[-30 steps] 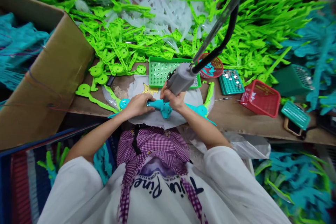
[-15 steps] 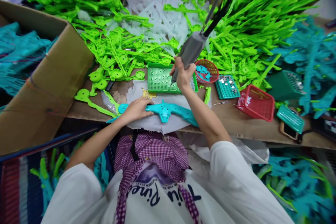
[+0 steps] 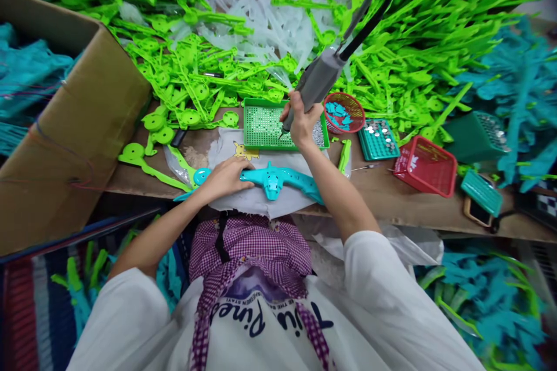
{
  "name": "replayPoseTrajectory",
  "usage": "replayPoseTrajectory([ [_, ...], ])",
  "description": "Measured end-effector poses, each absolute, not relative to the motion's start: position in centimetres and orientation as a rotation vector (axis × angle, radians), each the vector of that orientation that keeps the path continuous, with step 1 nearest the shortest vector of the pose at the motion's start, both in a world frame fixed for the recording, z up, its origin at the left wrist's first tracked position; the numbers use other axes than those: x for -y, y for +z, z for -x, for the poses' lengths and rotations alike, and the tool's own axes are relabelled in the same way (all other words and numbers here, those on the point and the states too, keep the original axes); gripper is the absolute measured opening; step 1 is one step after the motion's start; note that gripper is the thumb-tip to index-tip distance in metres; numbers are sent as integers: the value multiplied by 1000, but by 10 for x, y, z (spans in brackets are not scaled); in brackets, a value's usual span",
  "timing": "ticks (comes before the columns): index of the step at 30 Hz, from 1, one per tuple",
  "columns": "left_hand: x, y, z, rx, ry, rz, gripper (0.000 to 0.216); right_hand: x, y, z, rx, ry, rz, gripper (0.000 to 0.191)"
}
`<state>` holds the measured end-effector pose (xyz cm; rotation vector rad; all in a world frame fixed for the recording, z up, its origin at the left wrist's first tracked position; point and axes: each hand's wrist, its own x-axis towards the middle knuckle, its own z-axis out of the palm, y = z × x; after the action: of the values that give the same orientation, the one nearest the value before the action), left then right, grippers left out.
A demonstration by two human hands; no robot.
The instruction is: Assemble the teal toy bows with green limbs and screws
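Note:
A long turquoise plastic part [image 3: 273,181] lies across a white cloth [image 3: 226,202] at the table's front edge. My left hand [image 3: 226,178] is wrapped over its left portion and grips it. My right hand [image 3: 303,122] is closed round a grey electric screwdriver [image 3: 319,78], held tilted with its cable running up to the right. The screwdriver's tip points down over a green perforated tray [image 3: 264,142], which has small metal screws [image 3: 319,134] at its right end. Whether the tip touches a screw I cannot tell.
Lime-green plastic parts [image 3: 183,78] are heaped behind the tray. Beside it stand a red basket [image 3: 345,132] of turquoise pieces, a teal tray [image 3: 378,151] with metal discs and a red bin [image 3: 429,185]. A cardboard box [image 3: 82,127] of turquoise parts borders the left.
The screwdriver tip has shifted slightly left and down over the green tray. My left hand keeps its hold on the turquoise part. The whole view has tilted a little.

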<state>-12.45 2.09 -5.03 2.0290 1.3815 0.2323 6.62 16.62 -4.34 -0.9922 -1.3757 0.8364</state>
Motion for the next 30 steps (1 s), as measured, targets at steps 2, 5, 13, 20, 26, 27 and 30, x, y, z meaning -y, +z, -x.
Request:
replayPoseTrajectory([
  [2, -21, -50, 125, -1375, 232, -2034, 36, -165, -42, -65, 1350, 793, 1019, 60],
  [5, -21, -51, 125, -1372, 236, -2041, 35, -165, -40, -65, 1336, 840, 1007, 59],
  [13, -22, -51, 125, -1357, 248, -2033, 39, -164, -43, -64, 1394, 789, 989, 58],
  [20, -23, -48, 125, -1369, 231, -2029, 40, -156, -10, -69, 1294, 829, 947, 64],
  [26, -22, -54, 126, -1343, 303, -2039, 36, -66, 15, -86, 1192, 1029, 766, 54],
  [27, -22, -54, 125, -1349, 303, -2034, 36, -49, 10, -87, 1229, 1095, 768, 58],
  [30, -21, -51, 123, -1395, 276, -2020, 39, -16, -11, -91, 1308, 1243, 796, 64],
])
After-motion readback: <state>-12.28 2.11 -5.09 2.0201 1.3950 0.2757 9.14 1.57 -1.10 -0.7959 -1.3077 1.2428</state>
